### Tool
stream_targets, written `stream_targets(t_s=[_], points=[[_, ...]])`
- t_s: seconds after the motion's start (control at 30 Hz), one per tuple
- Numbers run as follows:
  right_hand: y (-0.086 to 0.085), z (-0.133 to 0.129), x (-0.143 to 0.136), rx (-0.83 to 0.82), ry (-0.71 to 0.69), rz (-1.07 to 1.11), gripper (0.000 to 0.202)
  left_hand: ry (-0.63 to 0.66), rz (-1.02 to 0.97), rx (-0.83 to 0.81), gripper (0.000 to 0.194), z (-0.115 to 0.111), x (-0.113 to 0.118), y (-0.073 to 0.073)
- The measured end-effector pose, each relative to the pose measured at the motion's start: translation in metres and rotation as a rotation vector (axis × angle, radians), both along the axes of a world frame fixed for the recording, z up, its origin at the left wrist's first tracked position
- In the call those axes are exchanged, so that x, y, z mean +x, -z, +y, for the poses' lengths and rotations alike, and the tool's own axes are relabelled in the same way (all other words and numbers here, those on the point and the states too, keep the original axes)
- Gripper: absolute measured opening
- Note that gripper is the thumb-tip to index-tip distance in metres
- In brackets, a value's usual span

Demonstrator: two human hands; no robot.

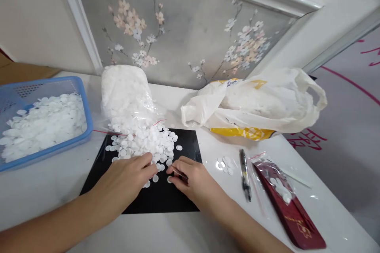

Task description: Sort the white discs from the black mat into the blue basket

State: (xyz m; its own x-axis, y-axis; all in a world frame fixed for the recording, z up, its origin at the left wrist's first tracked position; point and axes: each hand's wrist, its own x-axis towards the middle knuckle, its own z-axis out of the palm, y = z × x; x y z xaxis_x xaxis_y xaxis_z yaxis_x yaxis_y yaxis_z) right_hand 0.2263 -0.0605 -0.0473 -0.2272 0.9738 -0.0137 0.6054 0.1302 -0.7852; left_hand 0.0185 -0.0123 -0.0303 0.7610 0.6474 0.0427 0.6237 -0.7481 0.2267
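A heap of small white discs [148, 142] lies on a black sheet [166, 201], spilling from the mouth of a clear plastic bag [126, 91]. My left hand [130, 176] rests at the heap's near left edge, its thumb and index finger closed around something I cannot make out. My right hand [192, 176] is just right of the heap, fingers closed on a thin dark tool, whose tip is hidden. A single disc [170, 179] lies by the right fingertips. A few loose discs [155, 178] sit between the two hands.
On the left stands a blue basket [89, 118] of white discs. A white and yellow plastic bag [258, 106] lies at the back right. To the right are a small disc pile [226, 165], a pen [245, 174], and a dark red case [297, 221] under a small clear bag [276, 178].
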Motion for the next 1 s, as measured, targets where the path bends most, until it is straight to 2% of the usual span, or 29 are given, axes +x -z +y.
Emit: stream_targets(t_s=[0.1,0.17,0.27,0.33,0.47,0.53,0.6,0.67,0.83,1.0], points=[[-0.002,0.000,0.002,0.043,-0.046,-0.005,0.020,0.045,0.086,0.029,0.032,0.000,0.001,-0.003],[-0.002,0.000,0.001,0.032,-0.015,0.007,0.022,-0.007,0.045,-0.085,0.027,0.000,0.003,-0.008],[-0.003,0.001,0.001,-0.050,0.073,0.065,0.021,-0.153,-0.066,-0.333,0.016,-0.002,0.010,-0.016],[-0.006,0.001,0.003,-0.099,0.114,0.089,0.017,-0.194,-0.086,-0.402,0.010,-0.006,0.016,-0.017],[-0.013,0.002,0.012,-0.163,0.136,0.042,0.015,-0.030,0.031,-0.252,0.019,-0.013,0.022,-0.008],[-0.014,0.002,0.016,-0.147,0.115,0.005,0.014,0.037,0.058,-0.231,0.021,-0.014,0.021,-0.004],[-0.014,0.003,0.020,-0.118,0.107,-0.023,0.014,0.032,0.041,-0.297,0.019,-0.013,0.018,-0.006],[-0.014,0.004,0.024,-0.113,0.124,-0.042,0.015,-0.026,0.012,-0.358,0.017,-0.010,0.013,-0.012],[-0.015,0.004,0.033,-0.141,0.206,-0.111,0.024,-0.184,-0.042,-0.324,0.022,-0.002,0.008,-0.024],[-0.016,0.006,0.035,0.001,0.198,-0.138,0.014,-0.083,0.048,-0.279,0.012,-0.008,0.018,-0.012]])
